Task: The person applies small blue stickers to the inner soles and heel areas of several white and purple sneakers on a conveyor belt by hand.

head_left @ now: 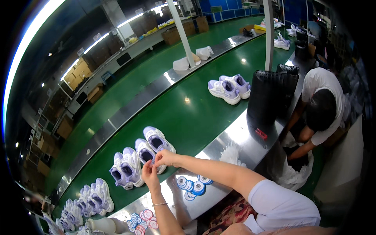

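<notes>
Left hand (150, 175) and right hand (166, 158) meet by 1 sneaker (143, 147), fingertips pinched, on what I can't tell; round tags (199, 188) sit near, probably for reach.

Shoe factory, green conveyor belt (188, 117), paired sneakers (224, 91), strip lights (131, 20)

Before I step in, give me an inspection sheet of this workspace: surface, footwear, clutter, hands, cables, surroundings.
Surface: green belt, metal ledge.
Footwear: white-and-purple sneakers on the belt.
Clutter: blue-edged discs, red-edged discs, white plastic strands, red object on the ledge.
Hands: left hand and right hand close together near the sneakers; anything held cannot be made out.
Cables: nothing seen.
Surroundings: co-worker at right, bent over a white bag.
</notes>
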Motion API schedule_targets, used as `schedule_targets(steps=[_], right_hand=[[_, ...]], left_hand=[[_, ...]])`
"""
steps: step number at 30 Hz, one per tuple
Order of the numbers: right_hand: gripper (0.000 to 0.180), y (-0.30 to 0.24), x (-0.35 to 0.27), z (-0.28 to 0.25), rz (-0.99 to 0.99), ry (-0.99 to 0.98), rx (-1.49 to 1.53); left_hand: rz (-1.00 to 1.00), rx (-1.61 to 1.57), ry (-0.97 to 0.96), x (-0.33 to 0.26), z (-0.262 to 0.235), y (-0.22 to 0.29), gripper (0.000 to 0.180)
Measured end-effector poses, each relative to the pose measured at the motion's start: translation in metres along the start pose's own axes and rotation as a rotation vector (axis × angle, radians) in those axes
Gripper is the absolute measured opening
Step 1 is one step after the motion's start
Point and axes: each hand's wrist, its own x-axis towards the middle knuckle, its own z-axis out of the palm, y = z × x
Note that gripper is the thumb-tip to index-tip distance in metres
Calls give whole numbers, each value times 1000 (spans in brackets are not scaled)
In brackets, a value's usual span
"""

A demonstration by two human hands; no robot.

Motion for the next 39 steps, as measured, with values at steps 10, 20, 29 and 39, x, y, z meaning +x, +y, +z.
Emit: schedule_targets(steps=[10, 20, 29, 39], right_hand=[[7, -5, -164, -51, -491, 369, -585], [28, 24, -195, -148, 271, 746, -879], [14, 49, -197, -121, -431, 1077, -1040], [10, 64, -188, -113, -509, 1069, -1004]], left_hand=[[-53, 189, 265, -17, -15, -11, 10], [262, 554, 75, -80, 83, 25, 9], [515, 617, -555, -133, 162, 27, 19], [456, 661, -787, -148, 200, 3, 30]])
